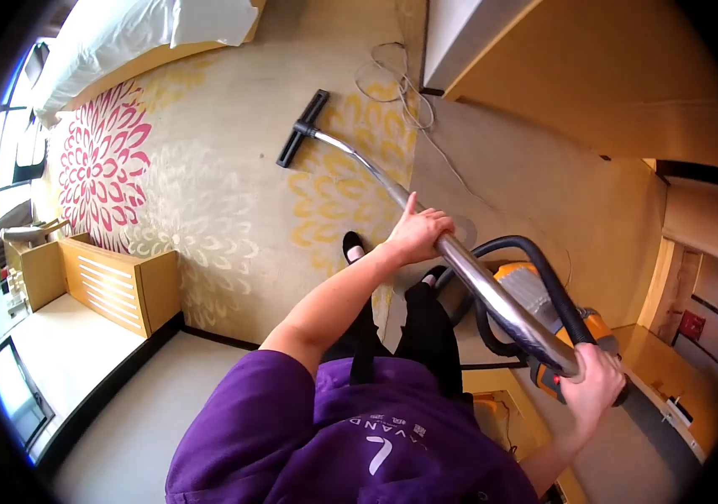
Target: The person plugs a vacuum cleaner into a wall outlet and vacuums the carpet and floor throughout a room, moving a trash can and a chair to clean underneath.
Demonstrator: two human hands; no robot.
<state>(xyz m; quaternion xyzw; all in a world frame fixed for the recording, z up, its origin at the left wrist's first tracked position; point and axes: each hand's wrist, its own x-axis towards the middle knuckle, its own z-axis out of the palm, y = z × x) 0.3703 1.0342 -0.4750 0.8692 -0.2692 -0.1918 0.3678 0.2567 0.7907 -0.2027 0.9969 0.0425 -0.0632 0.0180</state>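
A vacuum cleaner's metal wand [493, 294] runs slantwise across the middle of the head view. Its wide black floor nozzle [303, 128] rests on the patterned carpet [233, 126]. My left hand [419, 232] is closed around the wand partway along, thumb pointing up. Farther back, my right hand [591, 382] grips the wand's rear end, where the black hose [535, 252] also passes close by. The orange and grey vacuum body [527, 286] stands beside my legs, partly hidden behind the wand and hose.
A loose pale cord [426, 118] lies coiled and trailing on the floor. A bed with white linen [132, 42] is at upper left. A wooden desk [90, 336] stands at left, and a large wooden panel [602, 76] at upper right. My feet are beside the wand.
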